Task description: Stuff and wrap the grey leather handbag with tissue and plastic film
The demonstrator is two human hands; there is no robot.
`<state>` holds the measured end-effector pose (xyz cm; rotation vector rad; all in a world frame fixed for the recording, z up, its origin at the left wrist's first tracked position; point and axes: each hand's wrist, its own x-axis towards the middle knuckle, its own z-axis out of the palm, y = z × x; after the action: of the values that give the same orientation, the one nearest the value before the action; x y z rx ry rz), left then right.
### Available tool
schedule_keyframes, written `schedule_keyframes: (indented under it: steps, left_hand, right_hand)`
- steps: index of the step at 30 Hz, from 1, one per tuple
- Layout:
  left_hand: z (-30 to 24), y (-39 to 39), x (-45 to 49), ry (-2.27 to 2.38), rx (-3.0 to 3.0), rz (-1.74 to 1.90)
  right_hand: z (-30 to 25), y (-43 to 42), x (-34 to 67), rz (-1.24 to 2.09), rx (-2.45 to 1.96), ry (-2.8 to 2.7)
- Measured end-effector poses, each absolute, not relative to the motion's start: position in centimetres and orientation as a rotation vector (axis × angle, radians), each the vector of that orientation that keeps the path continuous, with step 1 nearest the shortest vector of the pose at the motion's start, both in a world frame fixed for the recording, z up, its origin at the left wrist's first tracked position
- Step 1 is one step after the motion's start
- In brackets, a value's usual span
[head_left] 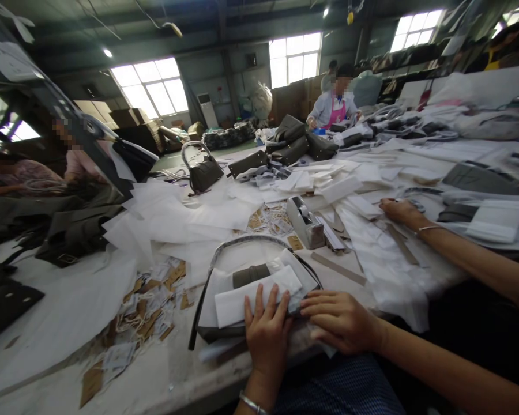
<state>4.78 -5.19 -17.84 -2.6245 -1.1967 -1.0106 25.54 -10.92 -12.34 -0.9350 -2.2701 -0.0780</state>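
A dark olive handbag (225, 331) lies at the table's front edge, its wrapped handle (242, 241) arching away from me. White wrapping sheet covers much of its front, and a folded white foam pad (237, 305) rests on top. My left hand (266, 323) lies flat across the pad with its fingers spread. At the bag's right lower corner, my right hand (343, 320) has its fingers together and curled against the edge; their tips are partly hidden. A dark strap (199, 305) runs along the bag's left side.
Brown tags with strings (149, 311) lie to the left. A tape dispenser (305, 222) stands behind the bag, near white foam sheets (341, 187). A co-worker's hand (400, 212) reaches in from the right. More handbags (289, 144) are piled farther back.
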Motion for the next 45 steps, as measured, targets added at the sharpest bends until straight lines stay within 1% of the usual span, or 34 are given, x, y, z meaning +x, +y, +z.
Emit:
schedule_keyframes:
  steps: [4, 7, 9, 12, 20, 24, 27, 29, 32, 35, 37, 41, 45]
  left_hand:
    - [-18.0, -5.3, 4.8, -1.162, -2.585, -1.030]
    - [-18.0, -5.4, 4.8, -1.163, -2.582, -1.015]
    - [-18.1, -5.3, 4.8, -1.175, -2.591, -1.018]
    - [-18.2, -5.3, 4.9, -1.180, -2.601, -1.044]
    - [-18.5, -5.4, 4.8, -1.118, -2.591, -1.091]
    - [-18.5, -5.4, 4.7, -1.081, -2.612, -1.075]
    - [-18.1, -5.4, 4.7, -1.085, -2.636, -1.082]
    - [-17.7, -5.4, 4.7, -1.095, -2.653, -1.059]
    - [-17.2, -5.6, 4.5, -1.096, -2.693, -0.975]
    - [-16.9, -5.7, 4.4, -1.120, -2.722, -0.919]
    - [-16.7, -5.7, 4.4, -1.136, -2.738, -0.896]
    - [-16.4, -5.7, 4.4, -1.162, -2.753, -0.866]
    - [-16.4, -5.7, 4.5, -1.167, -2.741, -0.865]
  right_hand:
    - [-9.5, -5.2, 24.0, 0.004, -1.222, -2.205]
    - [-9.7, -0.6, 23.3, 0.123, -1.517, -2.375]
    - [-10.4, 1.1, 23.2, 0.208, -1.617, -2.502]
    - [-11.1, 1.6, 23.4, 0.235, -1.663, -2.572]
    - [-10.8, 1.8, 22.3, 0.135, -1.882, -2.565]
    - [-10.7, 2.4, 22.6, 0.147, -1.822, -2.554]
    - [-10.6, 0.2, 24.3, 0.194, -1.707, -2.523]
    - [-11.1, -3.2, 25.8, 0.171, -1.604, -2.350]
    - [-13.1, -10.4, 27.9, 0.032, -1.381, -1.982]
    - [-15.9, -16.6, 28.8, -0.075, -1.307, -2.097]
    - [-17.7, -18.6, 28.6, -0.112, -1.307, -2.250]
    - [-20.0, -17.9, 27.5, -0.180, -1.255, -2.186]
    - [-19.9, -16.6, 26.5, -0.189, -1.137, -2.112]
